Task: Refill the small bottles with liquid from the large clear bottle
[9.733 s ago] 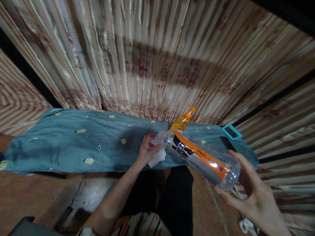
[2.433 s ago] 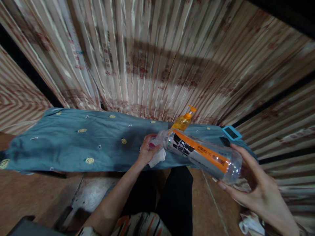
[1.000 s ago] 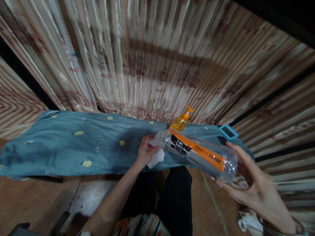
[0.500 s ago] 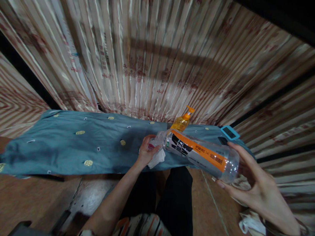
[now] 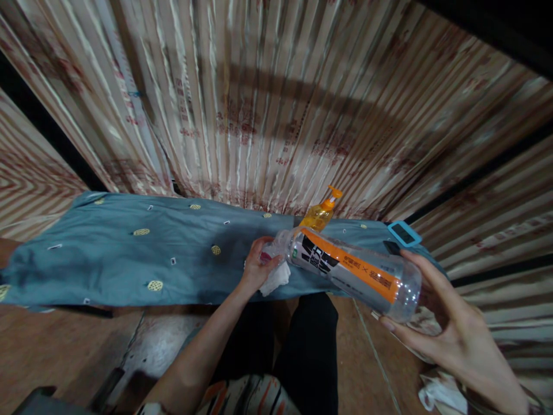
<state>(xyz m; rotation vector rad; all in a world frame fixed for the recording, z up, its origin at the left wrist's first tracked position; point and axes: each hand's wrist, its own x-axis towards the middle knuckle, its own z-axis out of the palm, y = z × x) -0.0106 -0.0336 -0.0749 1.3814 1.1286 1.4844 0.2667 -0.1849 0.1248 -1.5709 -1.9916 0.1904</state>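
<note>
My right hand grips the base of a large clear plastic bottle with an orange, grey and black label. The bottle lies tilted in the air, its neck pointing left and slightly higher than its base. At the neck, my left hand is closed around a small clear cup-like piece with a pinkish patch, right against the bottle's mouth; its full shape is hidden. A crumpled white tissue shows below the left fingers; whether they hold it too, I cannot tell.
Behind the bottle stands an orange pump bottle on a narrow table covered with teal cloth. A blue-framed device and a dark flat object lie at the right end. Pleated curtains hang behind; a white bag is on the floor.
</note>
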